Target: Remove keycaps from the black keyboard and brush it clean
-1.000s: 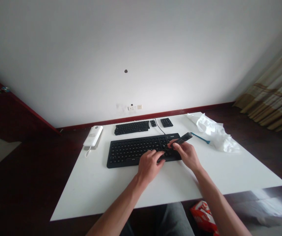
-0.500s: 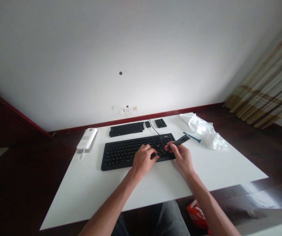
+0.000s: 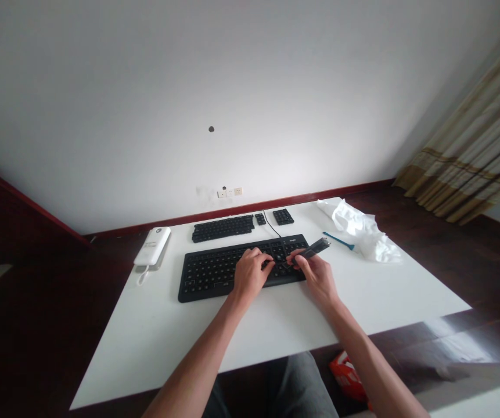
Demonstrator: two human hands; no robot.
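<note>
A black keyboard (image 3: 208,273) lies on the white table, its rows showing small light spots. My left hand (image 3: 250,274) rests over its right half, thumb and forefinger brought together; anything between them is too small to make out. My right hand (image 3: 317,276) is closed around a dark slim tool (image 3: 315,248), whose shiny end points up to the right. The tool's other end reaches down at the keys near the left fingertips. Behind the keyboard sit a large block of black keycaps (image 3: 222,228), a small group (image 3: 260,219) and a number-pad group (image 3: 283,216).
A blue stick tool (image 3: 339,241) and a crumpled white plastic bag (image 3: 363,232) lie at the right of the table (image 3: 154,348). A white handheld device with a strap (image 3: 153,246) is at the left. The keyboard's cable (image 3: 271,225) runs backward. Below hangs a red bag (image 3: 346,374).
My left fingertips have moved slightly away from me and drawn together over the keys. My right hand, with the tool, has shifted a little to the left.
</note>
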